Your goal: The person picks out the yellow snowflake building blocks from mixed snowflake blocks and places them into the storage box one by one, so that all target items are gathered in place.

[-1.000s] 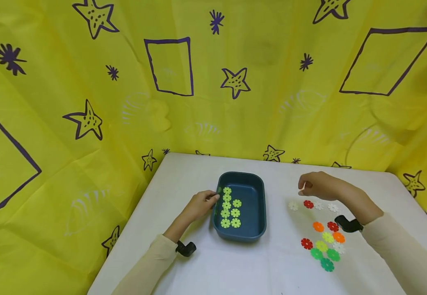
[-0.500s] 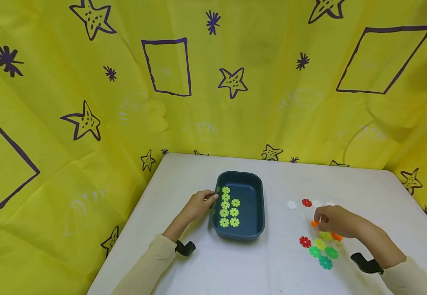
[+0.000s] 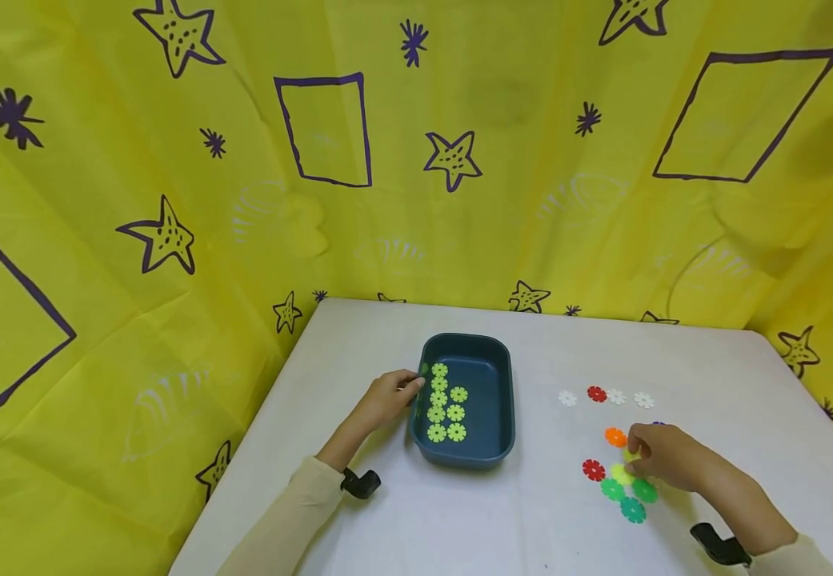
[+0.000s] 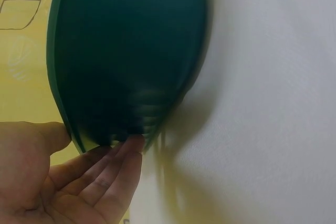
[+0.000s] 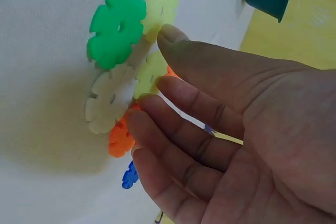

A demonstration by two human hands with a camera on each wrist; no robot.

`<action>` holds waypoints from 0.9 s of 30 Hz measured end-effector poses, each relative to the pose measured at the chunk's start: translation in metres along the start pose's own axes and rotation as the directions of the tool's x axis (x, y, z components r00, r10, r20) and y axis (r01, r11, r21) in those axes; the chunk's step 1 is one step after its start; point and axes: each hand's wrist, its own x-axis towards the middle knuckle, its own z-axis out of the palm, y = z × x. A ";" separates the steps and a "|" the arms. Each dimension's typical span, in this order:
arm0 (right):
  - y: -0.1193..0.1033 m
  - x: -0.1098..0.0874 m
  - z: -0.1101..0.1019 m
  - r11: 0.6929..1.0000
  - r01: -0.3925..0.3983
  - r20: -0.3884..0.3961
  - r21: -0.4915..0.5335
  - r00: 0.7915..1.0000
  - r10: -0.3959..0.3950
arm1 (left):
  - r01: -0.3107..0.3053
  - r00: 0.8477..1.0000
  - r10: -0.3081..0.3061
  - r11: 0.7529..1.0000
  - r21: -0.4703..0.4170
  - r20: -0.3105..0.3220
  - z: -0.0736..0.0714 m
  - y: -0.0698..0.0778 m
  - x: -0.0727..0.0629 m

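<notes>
A dark blue-green rectangular tub (image 3: pixel 488 376) stands mid-table with several yellow-green flower-shaped discs (image 3: pixel 437 414) inside, along its left side. My left hand (image 3: pixel 390 398) grips the tub's left rim; in the left wrist view its thumb lies at the rim and the fingers (image 4: pixel 123 169) against the outer wall. Over the loose discs on the right, my right hand (image 3: pixel 675 458) reaches down with bent fingers and the thumb apart. In the right wrist view its fingertips are right at a yellow disc (image 5: pixel 150 74), with nothing gripped; green (image 5: pixel 118 26), white (image 5: pixel 107 100) and orange discs (image 5: pixel 122 137) lie around.
Behind the right hand runs a short row of discs, with a red disc (image 3: pixel 597 394) and white discs (image 3: pixel 567 398). Another red disc (image 3: pixel 593 470) and a teal disc (image 3: pixel 633 510) lie nearer. A yellow patterned sheet (image 3: pixel 387 224) surrounds the white table (image 3: pixel 474 528).
My right hand has moved from beyond the back row toward me, down to the loose discs, past the orange disc to the yellow ones. My left hand stays on the tub.
</notes>
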 end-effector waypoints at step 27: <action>0.002 0.001 0.003 0.999 0.042 -0.061 -0.025 0.997 -0.044 | -0.005 1.000 0.005 1.000 0.002 0.002 0.001 -0.002 0.003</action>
